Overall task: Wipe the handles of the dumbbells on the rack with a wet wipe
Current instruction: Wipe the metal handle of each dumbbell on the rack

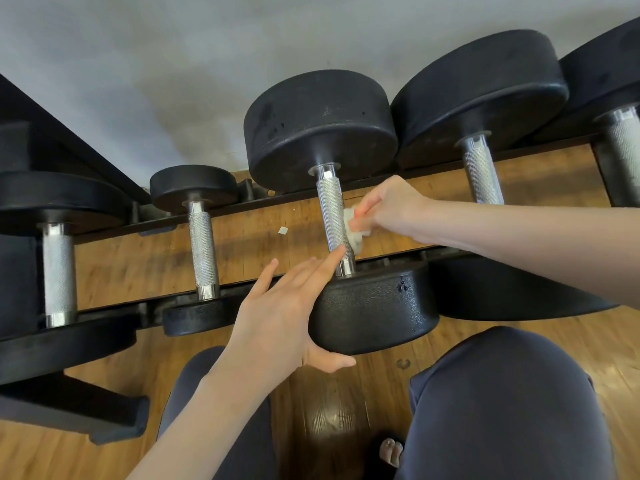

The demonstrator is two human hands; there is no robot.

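Observation:
A black dumbbell with a knurled steel handle lies across the rack rails in the middle. My right hand pinches a crumpled white wet wipe and presses it against the right side of that handle. My left hand rests flat on the dumbbell's near black head, thumb under the head and fingers spread, with one fingertip touching the handle's lower end. Other dumbbell handles lie to the left and to the right.
More dumbbells sit at the far left and far right. A small white scrap lies on the wooden floor under the rack. My knees in dark trousers are close to the rack front. A grey wall stands behind.

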